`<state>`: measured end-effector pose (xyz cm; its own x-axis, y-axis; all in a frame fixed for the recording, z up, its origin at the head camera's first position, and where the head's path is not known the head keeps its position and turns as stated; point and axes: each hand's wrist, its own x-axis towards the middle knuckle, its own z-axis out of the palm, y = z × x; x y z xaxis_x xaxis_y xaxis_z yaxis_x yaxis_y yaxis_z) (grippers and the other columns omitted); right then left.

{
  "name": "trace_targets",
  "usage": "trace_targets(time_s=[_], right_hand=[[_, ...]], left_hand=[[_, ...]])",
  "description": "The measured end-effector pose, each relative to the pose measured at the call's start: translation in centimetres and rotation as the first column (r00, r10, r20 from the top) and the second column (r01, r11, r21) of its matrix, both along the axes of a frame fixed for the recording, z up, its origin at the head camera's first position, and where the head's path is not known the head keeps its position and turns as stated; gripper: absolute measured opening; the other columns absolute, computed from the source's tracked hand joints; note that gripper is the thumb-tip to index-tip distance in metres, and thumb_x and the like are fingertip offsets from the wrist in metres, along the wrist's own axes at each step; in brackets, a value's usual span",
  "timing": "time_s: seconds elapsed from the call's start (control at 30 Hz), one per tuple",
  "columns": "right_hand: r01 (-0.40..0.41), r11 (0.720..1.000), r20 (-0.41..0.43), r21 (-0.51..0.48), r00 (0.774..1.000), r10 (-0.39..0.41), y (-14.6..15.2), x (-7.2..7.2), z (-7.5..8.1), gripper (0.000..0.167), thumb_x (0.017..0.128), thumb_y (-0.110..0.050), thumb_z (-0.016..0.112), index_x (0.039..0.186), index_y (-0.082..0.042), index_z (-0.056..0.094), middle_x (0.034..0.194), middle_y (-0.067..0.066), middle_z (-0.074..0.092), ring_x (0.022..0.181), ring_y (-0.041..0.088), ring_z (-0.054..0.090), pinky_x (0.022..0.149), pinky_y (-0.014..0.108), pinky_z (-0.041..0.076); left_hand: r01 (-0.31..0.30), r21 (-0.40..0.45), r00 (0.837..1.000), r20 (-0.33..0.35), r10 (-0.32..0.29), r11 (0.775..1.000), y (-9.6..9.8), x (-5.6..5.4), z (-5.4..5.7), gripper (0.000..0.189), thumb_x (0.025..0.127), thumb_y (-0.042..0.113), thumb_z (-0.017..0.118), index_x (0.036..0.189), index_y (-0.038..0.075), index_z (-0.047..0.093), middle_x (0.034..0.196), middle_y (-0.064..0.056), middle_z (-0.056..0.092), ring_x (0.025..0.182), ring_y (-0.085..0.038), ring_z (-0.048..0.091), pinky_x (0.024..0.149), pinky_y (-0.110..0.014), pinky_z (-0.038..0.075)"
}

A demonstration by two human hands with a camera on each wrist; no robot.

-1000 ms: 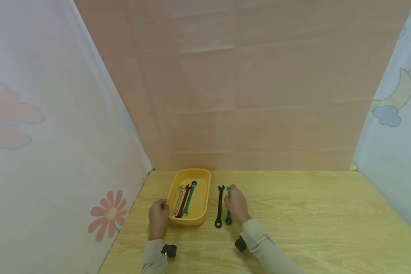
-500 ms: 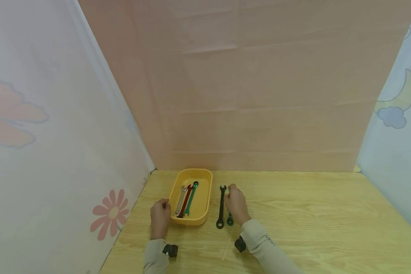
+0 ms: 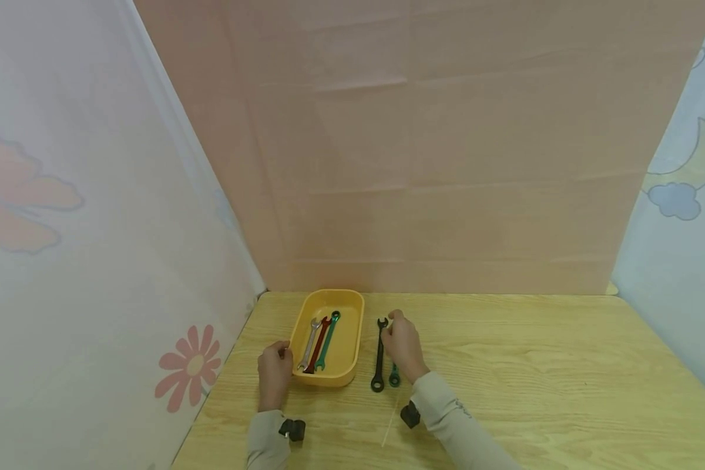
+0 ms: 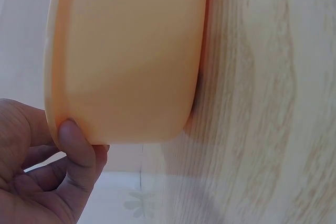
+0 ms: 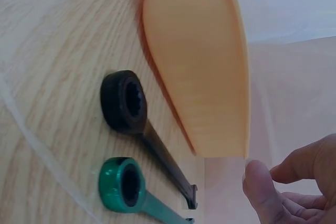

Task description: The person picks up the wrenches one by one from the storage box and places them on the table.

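Note:
My left hand [image 3: 275, 375] pinches the near left corner of a yellow plastic bin [image 3: 336, 380]; in the left wrist view the thumb presses the outside of the bin wall [image 4: 131, 66] just under the rim. Inside the bin lie a silver wrench [image 3: 309, 346], a red wrench [image 3: 318, 346] and a green wrench [image 3: 328, 341] side by side. Right of it, a black ratchet wrench [image 3: 379, 359] and a dark green ratchet wrench [image 3: 394, 377] rest on the table. Over their far ends hovers my right hand [image 3: 403, 344], its thumb and fingers loosely bent with nothing between them.
The wood-grain table [image 3: 534, 378] stretches off to the right. A thin pale strip [image 3: 389, 427] lies on it near the right wrist. A pinkish backdrop [image 3: 446, 163] rises behind, and patterned white curtains [image 3: 94, 294] flank both sides.
My right hand has lifted off the dark green wrench and shifted slightly left toward the black one. The left hand keeps its hold on the bin; the view shifted slightly at first.

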<state>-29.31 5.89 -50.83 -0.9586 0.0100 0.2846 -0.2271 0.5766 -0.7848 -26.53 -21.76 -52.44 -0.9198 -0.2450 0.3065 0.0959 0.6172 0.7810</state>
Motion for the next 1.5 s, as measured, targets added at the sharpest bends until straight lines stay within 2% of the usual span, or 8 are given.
trace_targets(time_s=[0.6, 0.77, 1.0, 1.5], right_hand=[[0.0, 1.0, -0.031, -0.001, 1.0, 0.0, -0.3, -0.1, 1.6, 0.036, 0.094, 0.002, 0.059, 0.128, 0.012, 0.05, 0.074, 0.007, 0.06, 0.046, 0.009, 0.056, 0.042, 0.022, 0.048], [-0.012, 1.0, -0.053, 0.003, 0.999, 0.012, -0.4, -0.1, 1.7, 0.035, 0.094, 0.004, 0.06, 0.127, 0.014, 0.05, 0.076, 0.009, 0.061, 0.047, 0.009, 0.057, 0.042, 0.021, 0.048], [-0.002, 1.0, -0.022, -0.015, 1.0, 0.001, -0.6, -0.2, 1.9, 0.036, 0.094, 0.003, 0.059, 0.128, 0.012, 0.05, 0.076, 0.008, 0.062, 0.046, 0.009, 0.057, 0.043, 0.022, 0.049], [-0.006, 0.999, -0.041, -0.035, 0.999, 0.004, -1.0, 0.0, 2.3, 0.035, 0.093, 0.003, 0.061, 0.126, 0.012, 0.052, 0.077, 0.009, 0.064, 0.048, 0.011, 0.06, 0.045, 0.023, 0.051]], left_hand=[[-0.016, -0.006, 1.0, 0.013, 0.016, 1.0, 0.1, 0.0, 0.2, 0.021, 0.092, -0.009, 0.058, 0.109, -0.017, 0.067, 0.09, -0.025, 0.07, 0.063, -0.019, 0.062, 0.047, -0.025, 0.048], [-0.016, -0.011, 1.0, 0.01, 0.016, 1.0, 0.1, 0.0, 0.2, 0.021, 0.092, -0.009, 0.058, 0.108, -0.016, 0.068, 0.088, -0.025, 0.07, 0.063, -0.02, 0.062, 0.047, -0.026, 0.048], [-0.01, -0.015, 1.0, 0.002, 0.01, 1.0, 0.1, 0.1, 0.2, 0.021, 0.092, -0.009, 0.058, 0.108, -0.017, 0.068, 0.089, -0.025, 0.07, 0.063, -0.019, 0.061, 0.047, -0.024, 0.046], [-0.001, -0.008, 1.0, -0.015, 0.001, 1.0, 0.0, 0.1, 0.0, 0.02, 0.091, -0.009, 0.058, 0.108, -0.017, 0.067, 0.09, -0.027, 0.07, 0.059, -0.017, 0.059, 0.046, -0.024, 0.046]])
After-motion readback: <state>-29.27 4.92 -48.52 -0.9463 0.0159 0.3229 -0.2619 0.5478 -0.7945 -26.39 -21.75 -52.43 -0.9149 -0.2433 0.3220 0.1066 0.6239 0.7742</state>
